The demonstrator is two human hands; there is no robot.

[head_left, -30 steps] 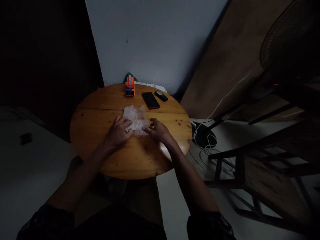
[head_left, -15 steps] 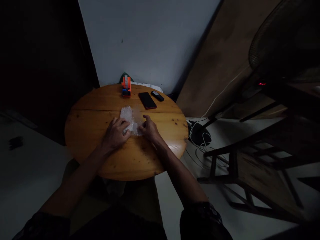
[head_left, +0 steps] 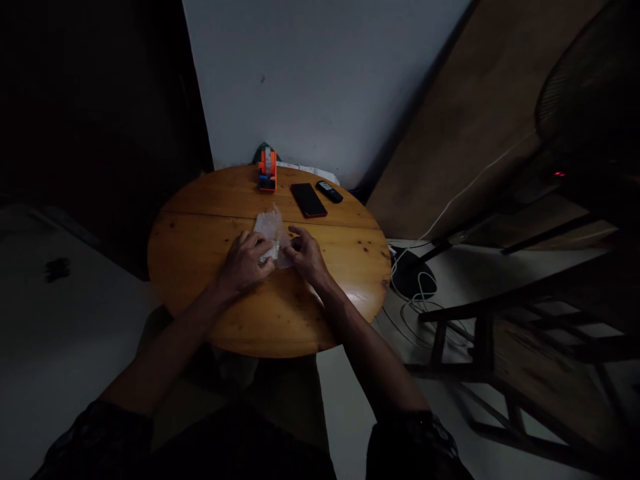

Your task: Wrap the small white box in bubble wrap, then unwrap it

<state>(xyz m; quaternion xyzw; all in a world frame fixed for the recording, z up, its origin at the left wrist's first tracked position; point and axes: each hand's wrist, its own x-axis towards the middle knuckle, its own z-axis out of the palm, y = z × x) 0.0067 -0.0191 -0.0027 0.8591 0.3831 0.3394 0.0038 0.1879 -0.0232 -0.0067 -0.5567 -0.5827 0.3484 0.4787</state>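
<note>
Table (head_left: 200, 280): hands (head_left: 245, 263) seemingly pinch bubble wrap (head_left: 271, 229).

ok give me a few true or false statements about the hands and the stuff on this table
1. The left hand and the right hand both touch the bubble wrap. True.
2. The black phone is in the right hand. False: it lies on the table, beyond the hands.
3. The orange and blue object stands at the table's far edge. True.
4. The table is square. False: it is round.
5. Cables lie on the floor to the right of the table. True.
</note>
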